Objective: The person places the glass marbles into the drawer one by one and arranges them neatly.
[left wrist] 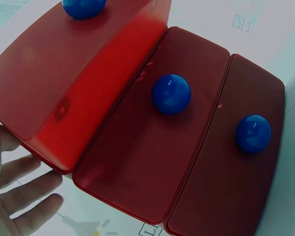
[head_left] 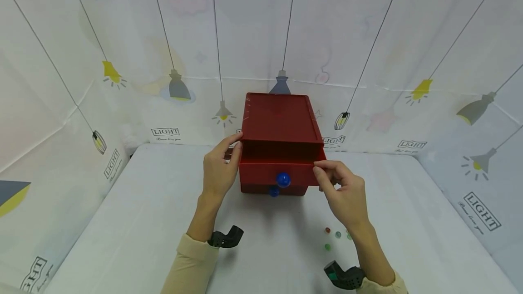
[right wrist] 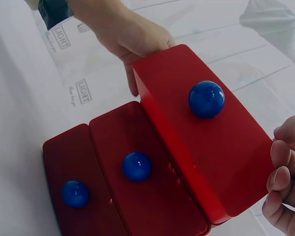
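Note:
A dark red box (head_left: 279, 117) with three drawers and blue knobs stands at the back of the white table. Its top drawer (head_left: 261, 171) is pulled out, with its knob (head_left: 283, 179) facing me; the two drawers below (left wrist: 137, 162) are closed. My left hand (head_left: 234, 146) lies against the box's left side at the drawer, and the left wrist view shows its fingers (left wrist: 29, 189) straight. My right hand (head_left: 320, 173) has curled fingers (right wrist: 284, 179) and pinches the drawer front's right corner. What lies inside the drawer is hidden.
Several small coloured beads (head_left: 328, 230) lie on the table (head_left: 135, 221) below my right hand. Printed white sheets wall the table in behind and on both sides. Black wrist mounts (head_left: 226, 237) sit on both forearms.

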`<action>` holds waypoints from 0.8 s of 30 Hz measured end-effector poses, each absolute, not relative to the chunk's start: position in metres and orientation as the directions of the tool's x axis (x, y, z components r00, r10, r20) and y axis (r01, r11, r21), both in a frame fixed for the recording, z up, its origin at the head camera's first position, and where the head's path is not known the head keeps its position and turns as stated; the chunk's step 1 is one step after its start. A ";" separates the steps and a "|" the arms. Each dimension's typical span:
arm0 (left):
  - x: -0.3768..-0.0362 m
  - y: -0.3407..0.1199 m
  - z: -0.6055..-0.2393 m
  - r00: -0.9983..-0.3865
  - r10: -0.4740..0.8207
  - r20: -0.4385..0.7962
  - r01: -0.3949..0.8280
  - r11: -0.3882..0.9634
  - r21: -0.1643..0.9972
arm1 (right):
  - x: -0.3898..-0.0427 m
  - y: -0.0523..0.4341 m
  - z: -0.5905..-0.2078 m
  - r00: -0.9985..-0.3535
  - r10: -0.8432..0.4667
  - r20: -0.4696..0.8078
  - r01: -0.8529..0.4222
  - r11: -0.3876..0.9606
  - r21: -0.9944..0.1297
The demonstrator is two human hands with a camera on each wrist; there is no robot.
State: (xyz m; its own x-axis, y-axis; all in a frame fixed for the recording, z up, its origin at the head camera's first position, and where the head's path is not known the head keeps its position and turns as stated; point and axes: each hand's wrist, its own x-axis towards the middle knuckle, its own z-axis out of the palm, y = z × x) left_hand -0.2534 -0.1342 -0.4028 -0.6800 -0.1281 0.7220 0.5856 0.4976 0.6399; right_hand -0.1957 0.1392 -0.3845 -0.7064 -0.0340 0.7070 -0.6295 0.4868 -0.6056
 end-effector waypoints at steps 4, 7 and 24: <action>-0.253 -0.134 -0.402 -0.680 -0.127 0.722 0.585 0.499 0.639 | -0.196 0.139 -0.385 -0.706 -0.031 0.708 -0.627 0.494 -0.603; -0.253 -0.134 -0.402 -0.685 -0.129 0.717 0.582 0.496 0.644 | -0.196 0.140 -0.385 -0.707 -0.033 0.707 -0.625 0.497 -0.602; -0.254 -0.134 -0.403 -0.690 -0.130 0.712 0.577 0.494 0.651 | -0.197 0.141 -0.385 -0.700 -0.052 0.713 -0.645 0.475 -0.599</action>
